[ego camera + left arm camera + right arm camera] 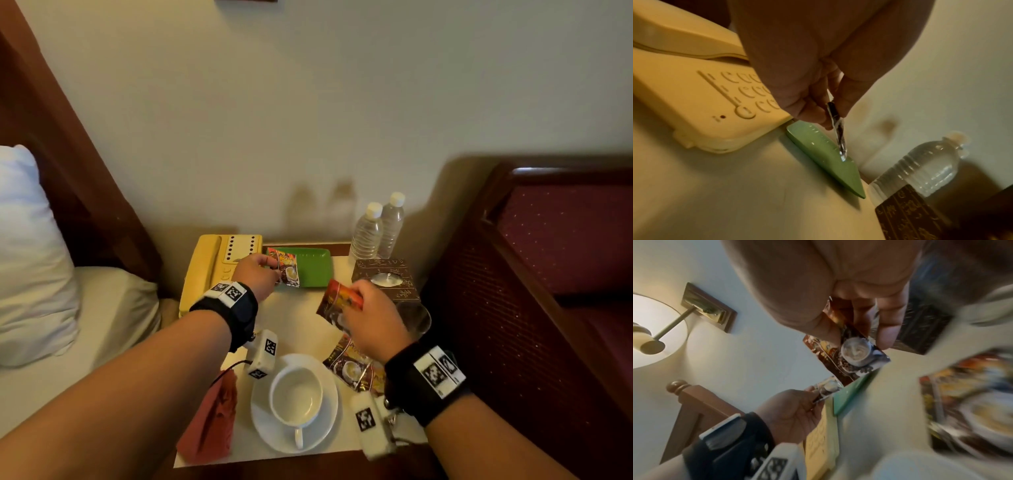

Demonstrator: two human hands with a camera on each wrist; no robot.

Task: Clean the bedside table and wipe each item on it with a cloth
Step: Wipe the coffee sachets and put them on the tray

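My left hand [260, 277] pinches a coffee sachet [286, 269] by its edge over the left end of the green tray [315, 267]; the left wrist view shows that sachet [836, 128] edge-on between thumb and fingers, its tip at the tray [824, 155]. My right hand [373, 325] grips a second, red-brown sachet [337, 301] above the table's middle, seen close in the right wrist view [851, 353]. More sachets [352, 366] lie beside the saucer. A red cloth [212, 421] lies at the front left edge of the bedside table [294, 322].
A yellow telephone [212, 267] sits at the back left. Two water bottles [376, 229] stand at the back right, with a brown tissue box [387, 277] and a glass [416, 317] in front. A white cup on a saucer [294, 404] sits front centre. Bed left, chair right.
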